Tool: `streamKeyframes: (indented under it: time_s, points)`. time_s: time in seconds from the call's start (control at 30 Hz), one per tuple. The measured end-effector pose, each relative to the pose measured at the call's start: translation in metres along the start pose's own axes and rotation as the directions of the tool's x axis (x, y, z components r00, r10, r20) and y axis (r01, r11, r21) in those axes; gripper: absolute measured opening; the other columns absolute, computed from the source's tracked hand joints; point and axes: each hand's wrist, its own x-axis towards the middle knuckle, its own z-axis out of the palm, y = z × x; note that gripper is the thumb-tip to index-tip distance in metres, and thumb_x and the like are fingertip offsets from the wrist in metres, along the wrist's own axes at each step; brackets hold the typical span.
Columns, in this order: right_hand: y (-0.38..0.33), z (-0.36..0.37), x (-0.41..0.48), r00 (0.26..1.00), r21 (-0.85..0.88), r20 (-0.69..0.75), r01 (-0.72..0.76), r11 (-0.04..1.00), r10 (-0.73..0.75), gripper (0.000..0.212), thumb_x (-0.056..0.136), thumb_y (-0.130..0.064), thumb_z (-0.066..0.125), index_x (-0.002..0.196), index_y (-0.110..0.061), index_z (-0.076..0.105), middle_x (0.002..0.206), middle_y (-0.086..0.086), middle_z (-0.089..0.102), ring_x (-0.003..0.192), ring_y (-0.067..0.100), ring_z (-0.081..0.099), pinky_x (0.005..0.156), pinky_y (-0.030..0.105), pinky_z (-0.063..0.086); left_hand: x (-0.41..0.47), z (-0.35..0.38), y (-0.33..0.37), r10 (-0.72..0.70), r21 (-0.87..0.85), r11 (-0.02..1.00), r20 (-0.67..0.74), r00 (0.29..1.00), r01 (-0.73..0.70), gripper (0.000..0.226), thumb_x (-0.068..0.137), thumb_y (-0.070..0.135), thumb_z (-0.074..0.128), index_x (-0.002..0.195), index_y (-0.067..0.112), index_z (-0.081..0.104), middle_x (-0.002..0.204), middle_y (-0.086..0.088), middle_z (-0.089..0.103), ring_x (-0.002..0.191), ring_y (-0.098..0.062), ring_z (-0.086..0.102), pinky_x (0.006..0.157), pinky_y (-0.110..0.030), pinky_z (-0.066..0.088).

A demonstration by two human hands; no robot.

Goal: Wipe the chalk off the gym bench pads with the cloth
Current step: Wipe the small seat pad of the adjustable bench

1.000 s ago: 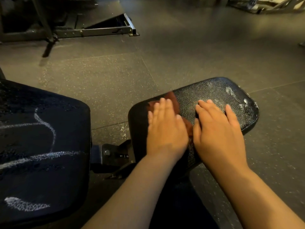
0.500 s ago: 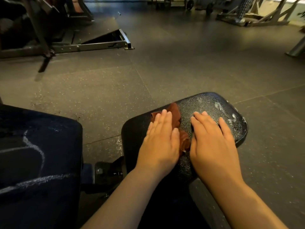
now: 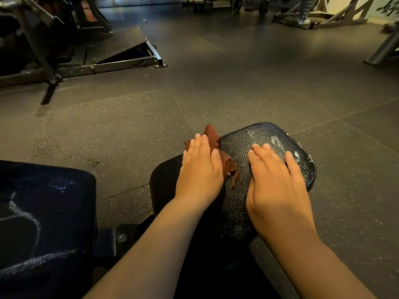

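Observation:
A small black seat pad (image 3: pixel 259 134) with cracked vinyl lies in front of me, with white chalk smears near its far right edge (image 3: pixel 299 156). My left hand (image 3: pixel 199 169) presses flat on a rust-brown cloth (image 3: pixel 212 133) at the pad's left side; the cloth sticks out past my fingertips and beside my thumb. My right hand (image 3: pixel 274 178) rests flat on the bare pad, fingers straight. A larger dark pad (image 3: pixel 43 212) at the lower left carries white chalk lines.
A bolted metal bracket (image 3: pixel 122 237) joins the two pads. Speckled rubber floor tiles (image 3: pixel 237 83) surround the bench. A steel machine frame with a sloped platform (image 3: pixel 121 59) stands at the far left, more equipment frames (image 3: pixel 323 16) at the far right.
My left hand has slid the cloth toward the pad's far left edge, so the cloth now pokes over the rim. The camera has tilted up, showing more floor.

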Motion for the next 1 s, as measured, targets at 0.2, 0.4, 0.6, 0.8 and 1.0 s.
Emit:
streamKeyframes:
  time_s: [0.2,0.4,0.6,0.8,1.0]
  points:
    - [0.007,-0.012,0.001,0.999,0.022,-0.006,-0.031,0.999,0.031,0.055,0.093,-0.020,0.028,0.134,0.001,0.058,0.143,0.017,0.055,0.140,0.031,0.046,0.120,0.052,0.024,-0.028,0.017,0.040,0.195,-0.069,0.978,-0.016,0.981,-0.195,0.062,0.101,0.039,0.028,0.160,0.024,0.013,0.167,0.008,0.005,0.151,0.000,-0.003,0.121,-0.022,-0.010]
    - [0.014,-0.004,0.007,0.998,0.022,0.046,-0.054,0.998,0.053,0.054,0.089,-0.009,0.035,0.138,0.004,0.054,0.148,0.019,0.050,0.143,0.032,0.040,0.122,0.045,0.014,0.019,0.012,0.028,0.189,0.061,0.980,0.050,0.981,-0.191,0.060,0.106,0.037,0.029,0.160,0.017,0.012,0.168,0.000,0.009,0.153,-0.009,0.004,0.123,-0.028,-0.001]
    - [0.013,-0.005,0.006,0.998,-0.026,0.062,0.010,1.000,-0.009,0.052,0.096,-0.014,0.031,0.138,0.004,0.054,0.148,0.022,0.048,0.143,0.035,0.041,0.119,0.051,0.027,-0.014,0.007,0.033,0.234,0.006,0.972,0.104,0.967,-0.236,0.056,0.108,0.032,0.030,0.160,0.022,0.012,0.168,0.008,0.005,0.152,-0.004,-0.002,0.125,-0.030,-0.001]
    - [0.008,-0.009,0.005,0.977,-0.111,0.211,0.050,0.993,-0.025,0.068,0.093,-0.026,0.012,0.150,-0.003,0.040,0.159,0.014,0.035,0.151,0.028,0.026,0.125,0.046,0.013,-0.037,0.006,0.013,0.265,-0.039,0.964,0.123,0.956,-0.263,0.055,0.108,0.033,0.030,0.160,0.027,0.013,0.167,0.013,0.004,0.151,0.001,-0.005,0.125,-0.032,0.000]
    - [0.003,-0.023,-0.017,0.958,-0.097,0.274,0.117,0.988,-0.086,0.065,0.092,-0.023,0.018,0.146,0.000,0.047,0.154,0.019,0.043,0.146,0.033,0.036,0.121,0.049,0.027,-0.080,0.008,0.012,0.221,-0.040,0.975,0.065,0.973,-0.219,0.055,0.107,0.030,0.030,0.159,0.024,0.014,0.167,0.008,0.007,0.152,-0.002,-0.003,0.124,-0.027,-0.004]
